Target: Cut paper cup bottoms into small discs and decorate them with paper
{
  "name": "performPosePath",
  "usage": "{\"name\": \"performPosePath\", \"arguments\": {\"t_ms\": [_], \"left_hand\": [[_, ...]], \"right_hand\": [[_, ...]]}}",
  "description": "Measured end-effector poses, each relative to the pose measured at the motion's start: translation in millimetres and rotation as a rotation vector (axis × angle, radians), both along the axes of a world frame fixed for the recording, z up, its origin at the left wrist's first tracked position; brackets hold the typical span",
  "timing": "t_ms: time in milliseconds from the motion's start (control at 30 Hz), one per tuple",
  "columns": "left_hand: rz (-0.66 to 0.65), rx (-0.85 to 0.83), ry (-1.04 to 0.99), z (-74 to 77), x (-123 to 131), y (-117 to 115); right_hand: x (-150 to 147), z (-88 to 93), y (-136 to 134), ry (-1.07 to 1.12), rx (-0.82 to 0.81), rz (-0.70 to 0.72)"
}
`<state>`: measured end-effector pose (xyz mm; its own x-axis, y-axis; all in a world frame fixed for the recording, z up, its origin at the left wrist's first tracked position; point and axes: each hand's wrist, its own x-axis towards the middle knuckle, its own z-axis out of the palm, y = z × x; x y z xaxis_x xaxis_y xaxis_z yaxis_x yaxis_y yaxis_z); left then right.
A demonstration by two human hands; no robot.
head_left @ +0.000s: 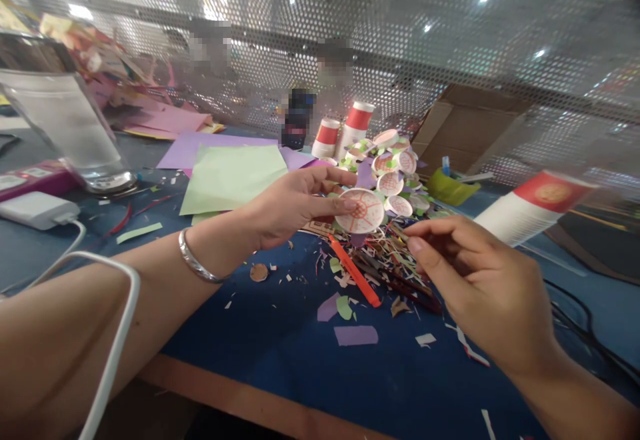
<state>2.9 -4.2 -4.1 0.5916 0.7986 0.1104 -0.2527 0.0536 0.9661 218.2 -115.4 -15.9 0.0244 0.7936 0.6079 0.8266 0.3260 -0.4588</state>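
Between the thumb and fingers of my left hand (305,203) is a cut paper-cup bottom (367,212), a white disc with red drawn lines. Purple paper sticks out below its rim. To the right, my right hand (480,273) is closed in a loose pinch, thumb and forefinger close together near the disc. Whatever they hold, if anything, I cannot make out. Behind the hands lies a heap of similar cup-bottom pieces (390,183) with green and purple paper bits. An orange-red marker or cutter (355,272) rests on the paper scraps (385,247) below.
Upright stacks of red-and-white paper cups (359,120) stand at the back, and another cup stack (540,203) leans at right. Green paper (235,177) lies left of centre. A glass of water (80,127), a white cable (127,320) and a lime-green container (453,190) are also on the table.
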Motion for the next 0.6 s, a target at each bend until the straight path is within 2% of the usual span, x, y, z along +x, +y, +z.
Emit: {"name": "performPosePath", "arguments": {"t_ms": [167, 400, 600], "left_hand": [[-0.055, -0.049, -0.032, 2.5, -1, -1], [-0.167, -0.079, 0.013, 0.8, -1, -2], [-0.197, -0.079, 0.031, 0.3, -1, -2]], "right_hand": [[-2, -0.4, -1, -0.006, 0.056, -0.05], [-9, 0.0, -2, -0.119, 0.136, 0.123], [-10, -1.2, -4, -0.145, 0.135, 0.166]]}}
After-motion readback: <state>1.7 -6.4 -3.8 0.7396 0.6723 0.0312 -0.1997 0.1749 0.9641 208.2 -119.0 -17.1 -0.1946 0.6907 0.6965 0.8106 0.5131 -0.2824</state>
